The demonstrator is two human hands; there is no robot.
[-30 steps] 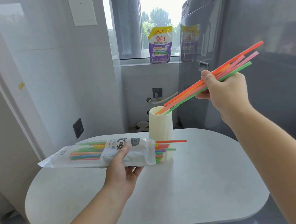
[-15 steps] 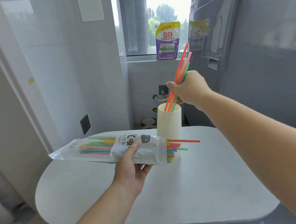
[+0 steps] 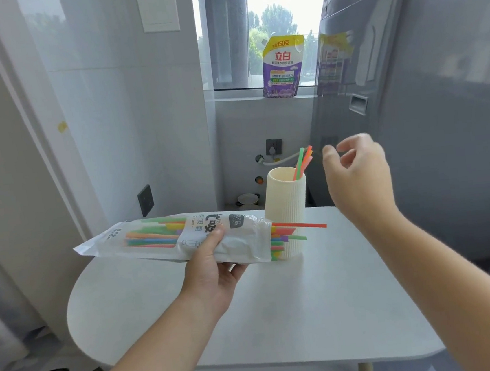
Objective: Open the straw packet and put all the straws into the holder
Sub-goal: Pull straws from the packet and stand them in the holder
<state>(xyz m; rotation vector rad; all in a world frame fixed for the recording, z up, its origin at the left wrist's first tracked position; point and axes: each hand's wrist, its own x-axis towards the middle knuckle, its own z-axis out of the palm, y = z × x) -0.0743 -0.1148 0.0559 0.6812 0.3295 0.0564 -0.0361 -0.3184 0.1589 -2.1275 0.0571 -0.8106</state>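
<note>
Clear, crinkled plastic forms the one long straw packet [image 3: 183,240], printed white in the middle. It lies level above the table, its open end in front of the holder. Bright plastic straws [image 3: 291,236] poke from that end, a red one farthest; they are too many and too overlapped to count. The left hand [image 3: 213,267] grips the packet, thumb on top and fingers curled underneath. Behind stands the single cream, ribbed, cylindrical holder [image 3: 285,208] on the pale, smooth, rounded table [image 3: 311,314]. A few green and orange straw tips [image 3: 303,162] lean out of its mouth. The right hand [image 3: 357,170] hovers just beside them, empty, with its fingers loosely curled. One purple-and-yellow pouch [image 3: 282,66] sits on the window sill.
</note>
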